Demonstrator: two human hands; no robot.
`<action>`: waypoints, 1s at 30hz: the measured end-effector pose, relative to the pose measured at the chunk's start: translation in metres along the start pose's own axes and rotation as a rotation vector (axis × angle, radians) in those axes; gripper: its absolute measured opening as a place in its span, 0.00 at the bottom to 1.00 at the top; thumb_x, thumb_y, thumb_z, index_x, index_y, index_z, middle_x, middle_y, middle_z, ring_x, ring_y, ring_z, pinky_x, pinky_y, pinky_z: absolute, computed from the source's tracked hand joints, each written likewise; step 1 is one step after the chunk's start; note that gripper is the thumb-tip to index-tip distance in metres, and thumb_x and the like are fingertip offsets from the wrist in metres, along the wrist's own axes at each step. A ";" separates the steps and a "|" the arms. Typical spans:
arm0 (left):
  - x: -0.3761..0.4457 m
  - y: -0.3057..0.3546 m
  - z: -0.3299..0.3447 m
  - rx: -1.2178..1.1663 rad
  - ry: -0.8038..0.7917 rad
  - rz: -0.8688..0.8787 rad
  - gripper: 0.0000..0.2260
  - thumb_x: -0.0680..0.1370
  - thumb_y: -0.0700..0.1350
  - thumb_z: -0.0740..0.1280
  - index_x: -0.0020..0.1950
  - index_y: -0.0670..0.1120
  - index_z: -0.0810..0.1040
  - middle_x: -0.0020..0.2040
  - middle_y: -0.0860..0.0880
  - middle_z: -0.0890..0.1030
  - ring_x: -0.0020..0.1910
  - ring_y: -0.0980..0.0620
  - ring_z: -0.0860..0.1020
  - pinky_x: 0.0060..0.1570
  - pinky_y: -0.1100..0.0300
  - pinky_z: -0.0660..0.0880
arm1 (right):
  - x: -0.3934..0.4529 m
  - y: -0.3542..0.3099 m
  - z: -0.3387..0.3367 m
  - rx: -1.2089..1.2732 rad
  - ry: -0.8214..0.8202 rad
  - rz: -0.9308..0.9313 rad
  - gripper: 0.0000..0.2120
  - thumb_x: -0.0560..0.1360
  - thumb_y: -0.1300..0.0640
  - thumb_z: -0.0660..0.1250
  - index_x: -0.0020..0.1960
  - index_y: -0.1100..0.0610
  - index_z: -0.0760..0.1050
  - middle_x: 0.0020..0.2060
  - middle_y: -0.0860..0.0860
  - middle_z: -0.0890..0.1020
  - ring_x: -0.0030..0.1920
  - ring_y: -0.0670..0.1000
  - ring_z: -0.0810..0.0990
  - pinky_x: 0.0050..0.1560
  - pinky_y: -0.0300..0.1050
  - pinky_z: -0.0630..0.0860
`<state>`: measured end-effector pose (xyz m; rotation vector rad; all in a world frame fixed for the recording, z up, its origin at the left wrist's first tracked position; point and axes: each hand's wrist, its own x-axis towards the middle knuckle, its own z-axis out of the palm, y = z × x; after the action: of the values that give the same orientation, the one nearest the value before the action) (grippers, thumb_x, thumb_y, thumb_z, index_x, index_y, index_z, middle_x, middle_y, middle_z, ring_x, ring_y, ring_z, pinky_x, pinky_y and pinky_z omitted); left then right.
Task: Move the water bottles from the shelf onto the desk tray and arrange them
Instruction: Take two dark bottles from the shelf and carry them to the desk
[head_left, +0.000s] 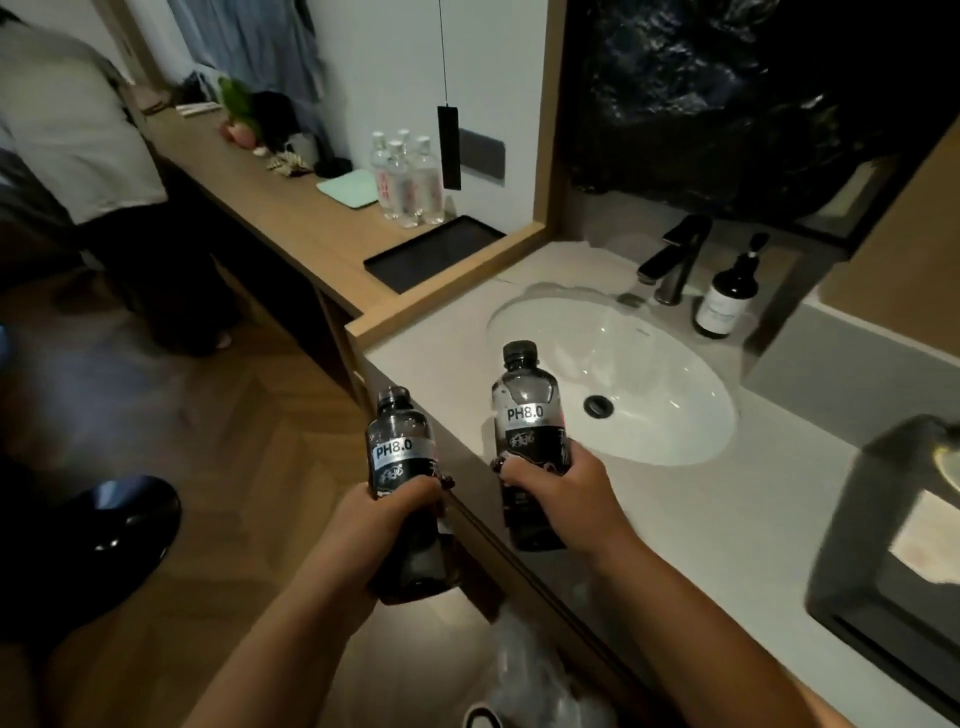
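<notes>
A: Starting at the left, what can't you make out?

B: A standing person is cut off by the top and left edges; only a pale shirt and dark trousers show. A glossy dark shape low on the wooden floor is too blurred to name.

A: And the bottles being carried?

B: The left hand has its grip clamped round the lower half of the left PH8.0 bottle, held over the floor just off the front edge of the sink bench. Its long axis is near upright, dark cap up and tipped slightly left. The fingers hide the lower label, and the base is dim.

A: The other one?

B: The right hand is wrapped tight round the right PH8.0 bottle, above the sink bench's front edge beside the white basin. Also near upright, cap up.

A: Where's the tray?

B: The black tray lies at the near right end of the wooden bench, against its raised corner edge. Clear bottles stand upright just behind it; their count is hard to tell. Far right, a dark box is cut off by the frame.
</notes>
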<state>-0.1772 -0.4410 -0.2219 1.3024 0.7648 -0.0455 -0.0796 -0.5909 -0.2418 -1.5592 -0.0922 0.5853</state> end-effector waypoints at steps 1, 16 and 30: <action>0.011 0.008 -0.005 -0.011 0.011 -0.003 0.10 0.73 0.41 0.68 0.53 0.40 0.75 0.49 0.35 0.82 0.39 0.43 0.81 0.35 0.54 0.77 | 0.013 -0.004 0.006 -0.010 0.000 0.002 0.10 0.69 0.60 0.72 0.50 0.57 0.77 0.41 0.54 0.82 0.39 0.53 0.81 0.30 0.39 0.77; 0.165 0.099 -0.092 -0.080 -0.028 -0.065 0.12 0.71 0.43 0.69 0.52 0.40 0.75 0.41 0.39 0.80 0.36 0.43 0.79 0.38 0.53 0.76 | 0.154 -0.043 0.104 -0.109 0.006 0.030 0.17 0.64 0.51 0.74 0.51 0.54 0.77 0.41 0.54 0.83 0.42 0.55 0.83 0.44 0.54 0.82; 0.325 0.212 -0.231 0.100 -0.217 -0.049 0.15 0.70 0.43 0.71 0.55 0.40 0.75 0.47 0.37 0.82 0.41 0.42 0.81 0.41 0.52 0.78 | 0.300 -0.082 0.264 0.065 0.229 -0.008 0.15 0.68 0.54 0.73 0.52 0.47 0.74 0.47 0.53 0.81 0.48 0.54 0.82 0.52 0.54 0.81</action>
<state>0.0521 -0.0516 -0.2286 1.3480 0.6147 -0.2627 0.0928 -0.2211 -0.2455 -1.5515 0.0932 0.3970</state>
